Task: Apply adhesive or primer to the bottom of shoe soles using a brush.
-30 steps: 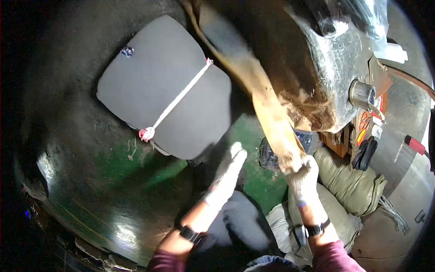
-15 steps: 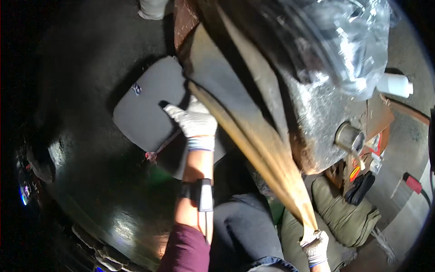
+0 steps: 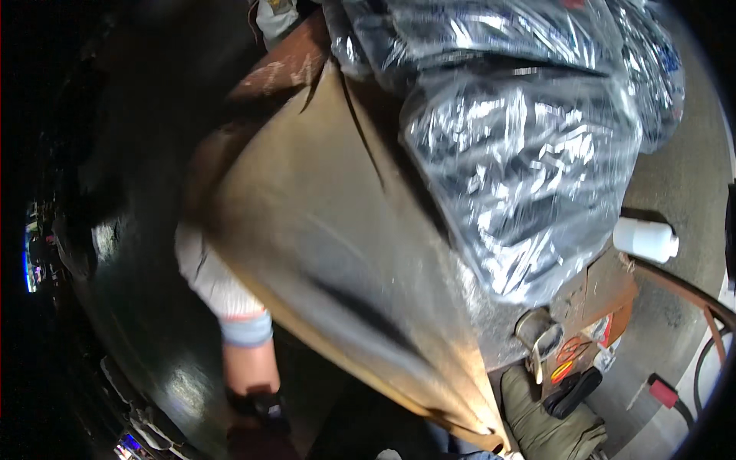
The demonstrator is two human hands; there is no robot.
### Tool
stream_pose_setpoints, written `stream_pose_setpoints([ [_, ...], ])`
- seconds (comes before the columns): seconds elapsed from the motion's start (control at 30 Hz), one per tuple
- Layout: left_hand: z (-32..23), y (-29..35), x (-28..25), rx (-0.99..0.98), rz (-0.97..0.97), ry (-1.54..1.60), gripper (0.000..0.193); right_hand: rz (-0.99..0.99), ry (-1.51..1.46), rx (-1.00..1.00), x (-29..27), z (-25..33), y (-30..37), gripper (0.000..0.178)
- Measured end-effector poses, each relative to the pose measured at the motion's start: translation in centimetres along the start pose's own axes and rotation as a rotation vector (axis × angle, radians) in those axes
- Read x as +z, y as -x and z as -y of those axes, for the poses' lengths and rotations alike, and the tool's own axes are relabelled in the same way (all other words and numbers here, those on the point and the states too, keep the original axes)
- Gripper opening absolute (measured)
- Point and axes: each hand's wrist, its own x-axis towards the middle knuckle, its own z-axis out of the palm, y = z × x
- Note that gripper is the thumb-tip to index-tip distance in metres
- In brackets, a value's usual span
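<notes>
Tan-and-grey sheet [image 3: 330,222], spread across the middle of the frame, tapering to lower centre. Plastic-wrapped dark bundle [image 3: 529,176] at upper right. Olive-green folded fabric [image 3: 540,422] at lower right. White-gloved left hand [image 3: 216,276] at the sheet's left edge, fingers blurred, partly hidden; cannot tell whether gripping or wide. White bottle [image 3: 645,239], right side. Metal mug [image 3: 539,330], lower right.

No readable writing, label or number.
At the far right, a small red patch [image 3: 573,3] on the clear plastic wrapping [image 3: 529,176] cannot be made out; nearer, the little packet [image 3: 605,358] on the right is also too small to read.
</notes>
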Motion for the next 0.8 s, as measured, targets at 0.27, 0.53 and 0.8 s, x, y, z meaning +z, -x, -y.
stream_pose_setpoints([
  [0.27,-3.9,0.5,-1.9,-0.173,-0.191,0.124,0.047,-0.042,-0.131,-0.245,11.4,4.2,-0.2,0.024],
  [0.53,-0.5,-5.4,-2.2,-0.220,-0.027,0.224,0.050,-0.144,-0.499,-0.542,12.6,-3.5,1.7,0.026],
  [0.8,5.2,-18.8,-1.2,-0.353,0.499,0.351,0.054,-0.592,-0.835,-0.936,16.5,-40.1,-6.9,0.027],
])
